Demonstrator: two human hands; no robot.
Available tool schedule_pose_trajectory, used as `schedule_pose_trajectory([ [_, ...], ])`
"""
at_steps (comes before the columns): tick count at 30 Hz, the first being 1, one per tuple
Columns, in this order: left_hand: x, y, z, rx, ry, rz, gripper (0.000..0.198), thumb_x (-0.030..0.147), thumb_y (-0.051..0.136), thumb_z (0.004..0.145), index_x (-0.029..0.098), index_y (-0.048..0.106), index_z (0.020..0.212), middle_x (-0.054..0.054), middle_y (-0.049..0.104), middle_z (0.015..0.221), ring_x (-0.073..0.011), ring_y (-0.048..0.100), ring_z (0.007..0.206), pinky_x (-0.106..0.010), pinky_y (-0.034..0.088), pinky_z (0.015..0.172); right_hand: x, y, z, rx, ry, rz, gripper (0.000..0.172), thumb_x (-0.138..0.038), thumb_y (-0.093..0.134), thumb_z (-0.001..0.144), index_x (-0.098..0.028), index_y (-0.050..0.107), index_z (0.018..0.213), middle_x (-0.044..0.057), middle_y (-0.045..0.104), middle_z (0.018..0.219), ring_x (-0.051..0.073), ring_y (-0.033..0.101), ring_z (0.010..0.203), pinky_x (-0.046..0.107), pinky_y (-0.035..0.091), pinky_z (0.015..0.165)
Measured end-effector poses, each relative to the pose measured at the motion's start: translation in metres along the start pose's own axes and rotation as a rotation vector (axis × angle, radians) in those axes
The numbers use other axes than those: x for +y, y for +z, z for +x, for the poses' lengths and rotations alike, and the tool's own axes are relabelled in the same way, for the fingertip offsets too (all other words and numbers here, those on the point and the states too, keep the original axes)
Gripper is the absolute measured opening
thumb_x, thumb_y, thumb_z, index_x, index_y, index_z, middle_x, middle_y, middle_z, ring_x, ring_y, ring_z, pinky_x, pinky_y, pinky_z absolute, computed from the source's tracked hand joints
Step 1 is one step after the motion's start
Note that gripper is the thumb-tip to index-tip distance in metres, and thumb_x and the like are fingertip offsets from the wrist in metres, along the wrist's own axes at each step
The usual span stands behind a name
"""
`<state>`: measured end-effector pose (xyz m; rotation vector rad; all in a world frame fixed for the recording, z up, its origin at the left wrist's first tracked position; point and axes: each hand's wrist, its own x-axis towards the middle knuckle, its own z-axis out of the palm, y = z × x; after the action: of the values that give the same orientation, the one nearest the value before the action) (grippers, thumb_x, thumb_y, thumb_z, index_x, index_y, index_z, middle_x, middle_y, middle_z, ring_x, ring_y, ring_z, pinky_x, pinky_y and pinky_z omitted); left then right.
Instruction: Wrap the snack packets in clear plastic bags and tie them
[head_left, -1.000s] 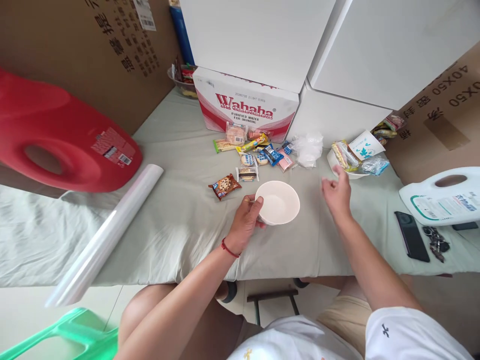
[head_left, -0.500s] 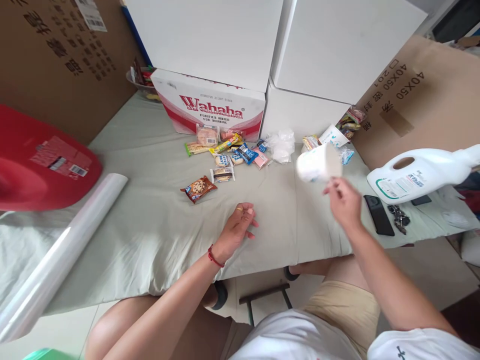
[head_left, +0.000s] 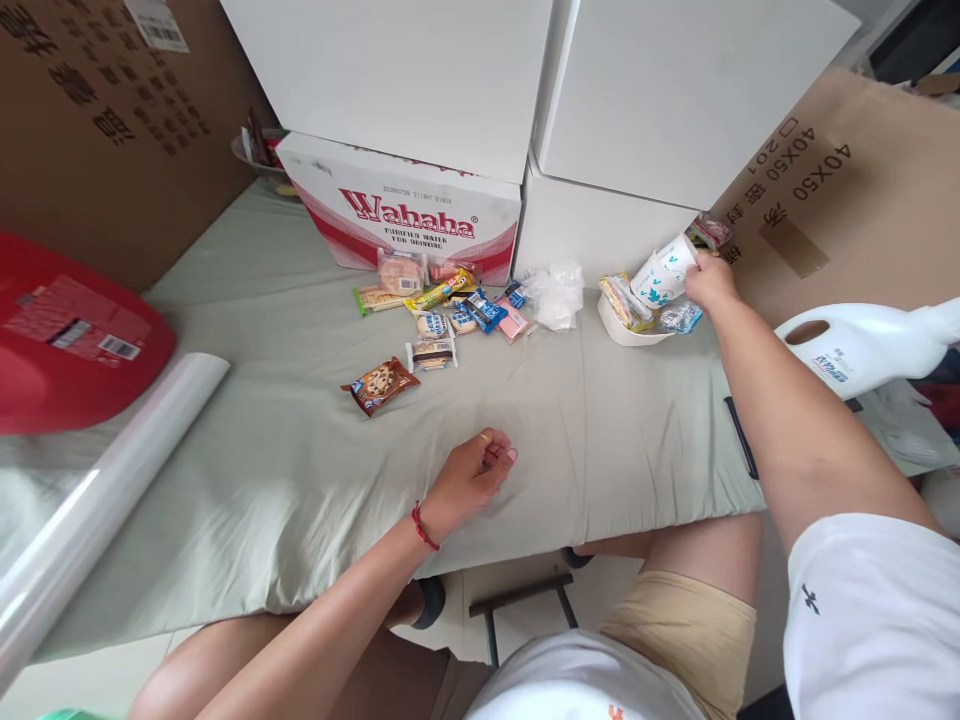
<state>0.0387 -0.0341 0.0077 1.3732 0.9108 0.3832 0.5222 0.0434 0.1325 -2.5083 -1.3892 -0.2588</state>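
**Stock check: right hand on cup at the far edge**

Near: my left hand [head_left: 476,468], one, loosely curled and holding nothing, rests on the grey-green cloth-covered desk [head_left: 300,440]. Mid: one brown cookie packet [head_left: 379,384]; roughly ten small wrapped snacks [head_left: 442,300], overlapping. Far: my right hand [head_left: 709,283] grips one tilted white paper cup with blue print [head_left: 664,273] above one white shallow bowl [head_left: 637,333]. I judge the crowded bowl could tip.

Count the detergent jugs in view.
2. Red jug lies at the left edge of the table; white jug lies at the right edge, past the right forearm. Both are partly cropped or hidden.
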Motion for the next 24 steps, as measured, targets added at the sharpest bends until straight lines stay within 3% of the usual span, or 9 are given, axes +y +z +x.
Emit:
schedule_pose_trajectory([
  [3, -0.001, 0.001, 0.0, -0.003, 0.005, 0.012, 0.038, 0.055, 0.066, 0.08, 0.021, 0.059, 0.096, 0.0, 0.058, 0.078, -0.0164, 0.058, 0.068, -0.026, 0.051, 0.051, -0.011, 0.01, 0.0, -0.109, 0.043, -0.08, 0.037, -0.03, 0.043, 0.105, -0.005, 0.068, 0.117, 0.025, 0.07, 0.116, 0.025, 0.063, 0.101, 0.038, 0.044, 0.092],
  [7, -0.003, 0.002, 0.0, 0.016, 0.05, 0.031, 0.032, 0.052, 0.063, 0.083, 0.021, 0.06, 0.094, 0.0, 0.059, 0.076, -0.0161, 0.058, 0.066, -0.027, 0.048, 0.053, -0.027, 0.011, -0.009, -0.194, 0.077, -0.156, 0.057, -0.052, 0.044, 0.104, -0.006, 0.061, 0.133, 0.029, 0.063, 0.131, 0.035, 0.061, 0.113, 0.046, 0.044, 0.095],
  [11, -0.003, 0.002, -0.001, 0.088, 0.128, 0.085, 0.026, 0.047, 0.06, 0.086, 0.022, 0.061, 0.091, 0.001, 0.06, 0.072, -0.0155, 0.055, 0.064, -0.027, 0.043, 0.057, -0.039, -0.002, -0.033, 0.108, 0.038, -0.089, 0.057, -0.05, 0.048, 0.101, -0.01, 0.057, 0.141, 0.027, 0.058, 0.138, 0.033, 0.061, 0.115, 0.043, 0.043, 0.094],
  [14, 0.0, 0.0, 0.001, 0.11, 0.153, 0.152, 0.023, 0.041, 0.052, 0.09, 0.022, 0.058, 0.079, 0.003, 0.055, 0.063, -0.0147, 0.048, 0.058, -0.027, 0.036, 0.058, -0.054, 0.002, -0.07, 0.296, -0.096, 0.035, 0.04, -0.037, 0.045, 0.1, -0.013, 0.067, 0.124, 0.021, 0.067, 0.123, 0.029, 0.062, 0.109, 0.039, 0.044, 0.093],
  [16, 0.002, -0.002, 0.003, 0.126, 0.165, 0.183, 0.025, 0.036, 0.047, 0.092, 0.022, 0.056, 0.074, 0.003, 0.055, 0.059, -0.015, 0.047, 0.056, -0.028, 0.034, 0.058, -0.071, 0.019, -0.107, 0.168, -0.177, 0.182, 0.037, -0.036, 0.042, 0.099, -0.015, 0.073, 0.104, 0.014, 0.073, 0.096, 0.026, 0.064, 0.089, 0.036, 0.047, 0.084],
  [18, 0.005, -0.006, 0.005, 0.157, 0.171, 0.182, 0.022, 0.032, 0.045, 0.092, 0.022, 0.06, 0.08, 0.003, 0.058, 0.061, -0.0157, 0.05, 0.056, -0.028, 0.035, 0.059, -0.096, 0.044, -0.148, -0.15, -0.299, 0.4, 0.036, -0.042, 0.047, 0.096, -0.019, 0.074, 0.095, 0.005, 0.068, 0.074, 0.021, 0.06, 0.068, 0.032, 0.046, 0.07],
  [20, 0.007, -0.013, 0.006, 0.201, 0.162, 0.164, 0.02, 0.029, 0.044, 0.091, 0.022, 0.063, 0.09, 0.003, 0.061, 0.064, -0.016, 0.051, 0.055, -0.028, 0.036, 0.059, -0.126, 0.069, -0.183, -0.383, -0.392, 0.544, 0.034, -0.045, 0.052, 0.093, -0.02, 0.075, 0.089, 0.002, 0.065, 0.067, 0.019, 0.057, 0.063, 0.03, 0.044, 0.067],
  [22, 0.008, -0.024, 0.005, 0.272, 0.152, 0.147, 0.019, 0.027, 0.046, 0.089, 0.021, 0.064, 0.093, 0.002, 0.063, 0.067, -0.0157, 0.051, 0.056, -0.028, 0.037, 0.059, -0.16, 0.089, -0.204, -0.435, -0.418, 0.631, 0.033, -0.044, 0.052, 0.093, -0.02, 0.075, 0.088, 0.001, 0.067, 0.069, 0.019, 0.058, 0.064, 0.029, 0.043, 0.068],
  [24, 0.01, -0.037, 0.004, 0.356, 0.135, 0.125, 0.016, 0.026, 0.049, 0.086, 0.021, 0.064, 0.091, 0.001, 0.065, 0.07, -0.0151, 0.052, 0.058, -0.027, 0.037, 0.059, -0.19, 0.1, -0.203, -0.352, -0.387, 0.656, 0.031, -0.041, 0.051, 0.094, -0.02, 0.074, 0.088, 0.002, 0.067, 0.072, 0.019, 0.058, 0.067, 0.03, 0.044, 0.07],
])
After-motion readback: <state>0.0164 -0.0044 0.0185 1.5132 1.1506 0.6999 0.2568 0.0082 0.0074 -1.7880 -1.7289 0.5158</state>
